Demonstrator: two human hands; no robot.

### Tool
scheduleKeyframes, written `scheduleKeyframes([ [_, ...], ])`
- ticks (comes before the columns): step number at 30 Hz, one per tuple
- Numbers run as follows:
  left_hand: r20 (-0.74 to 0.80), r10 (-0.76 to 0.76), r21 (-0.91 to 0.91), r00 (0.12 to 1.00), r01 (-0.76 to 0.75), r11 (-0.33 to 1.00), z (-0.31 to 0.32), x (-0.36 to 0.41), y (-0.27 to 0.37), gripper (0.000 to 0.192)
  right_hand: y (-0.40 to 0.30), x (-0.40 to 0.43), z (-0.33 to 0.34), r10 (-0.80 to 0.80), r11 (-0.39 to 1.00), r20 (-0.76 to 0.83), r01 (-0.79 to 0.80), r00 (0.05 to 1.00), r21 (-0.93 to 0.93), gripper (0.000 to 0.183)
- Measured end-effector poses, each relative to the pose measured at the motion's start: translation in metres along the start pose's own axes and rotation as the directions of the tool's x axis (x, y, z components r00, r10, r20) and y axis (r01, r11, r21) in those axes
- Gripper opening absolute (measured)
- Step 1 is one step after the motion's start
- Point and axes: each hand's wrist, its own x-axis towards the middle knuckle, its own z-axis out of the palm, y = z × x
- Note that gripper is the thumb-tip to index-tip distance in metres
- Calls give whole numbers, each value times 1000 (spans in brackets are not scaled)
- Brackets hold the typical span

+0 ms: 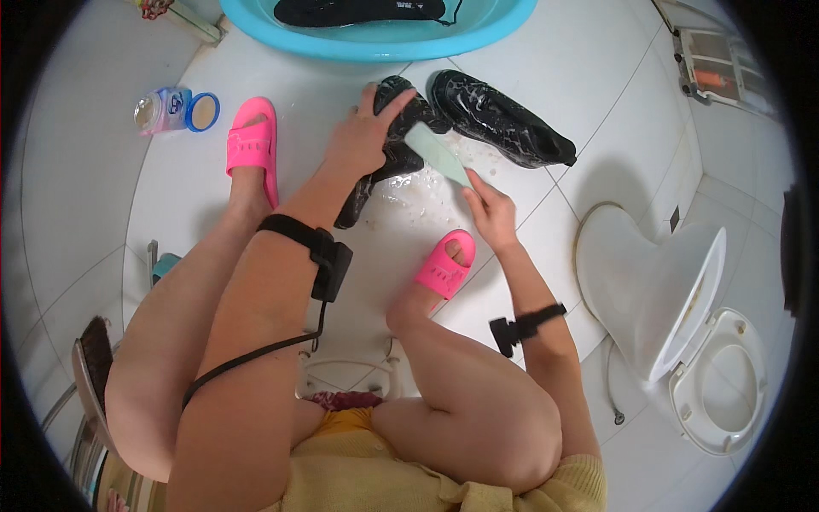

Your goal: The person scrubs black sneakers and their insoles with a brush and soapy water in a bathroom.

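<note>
My left hand (361,137) grips a wet black shoe (403,160) near its upper end, fingers spread over it; the shoe lies tilted on the white tiled floor, streaked with white suds. In my right hand (496,214) is the handle of a pale green scrub brush (438,153). Its head is at the shoe's right side; the bristles are hidden, and I cannot tell whether they touch. A second sudsy black shoe (502,121) rests to the right of the first. Foamy water (409,195) pools below them.
A blue plastic basin (384,48) ahead holds water and a flat black piece with a cord. At left stands a plastic jar (173,109) with a blue lid. My feet wear pink slippers (249,147). A white toilet (633,288) is at right, a wire rack (723,67) beyond.
</note>
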Motion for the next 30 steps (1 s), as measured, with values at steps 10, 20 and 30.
scheduleKeyframes([
  [10,4,-45,-95,999,45,994,-14,-3,-9,87,26,-15,-20,391,907,-145,-354,909,226,36],
  [20,75,81,-836,994,19,548,43,-22,9,76,-38,37,-3,470,530,127,-394,873,750,34],
  [30,-78,-47,-779,996,-32,626,63,-4,21,40,-27,51,14,403,654,100,-363,910,664,26],
])
